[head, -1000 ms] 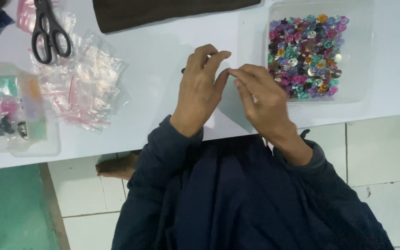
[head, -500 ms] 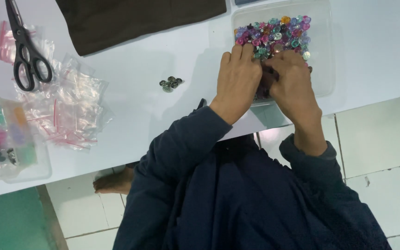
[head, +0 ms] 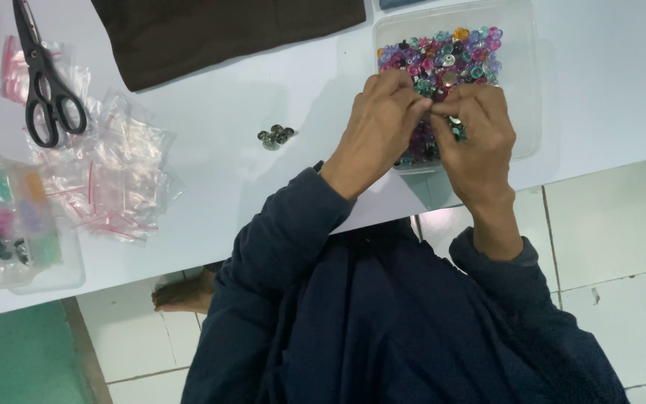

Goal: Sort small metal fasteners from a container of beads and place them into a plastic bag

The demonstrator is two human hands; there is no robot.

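Item: clear plastic tub [head: 526,90] of small coloured snap buttons [head: 443,52], pink, purple, teal and amber, standing at the right of the white worktop [head: 263,202].

Hands: left hand [head: 379,123] and right hand [head: 476,138] meet fingertip to fingertip above the near half of the tub, apparently so that anything dropped falls back into it. Each grip is pinched narrow; whatever tiny piece sits between the fingers is hidden, so the held thing cannot be told.

Set apart: a small cluster of dark metal snap pieces [head: 276,136] lies on bare worktop left of the hands, kept clear of the mixed stock.

Also present: heap of small zip bags [head: 114,179], black scissors [head: 42,82] resting on them, a shallow clear tray [head: 13,224] with sorted bits, dark brown cloth [head: 218,34] at the far edge.
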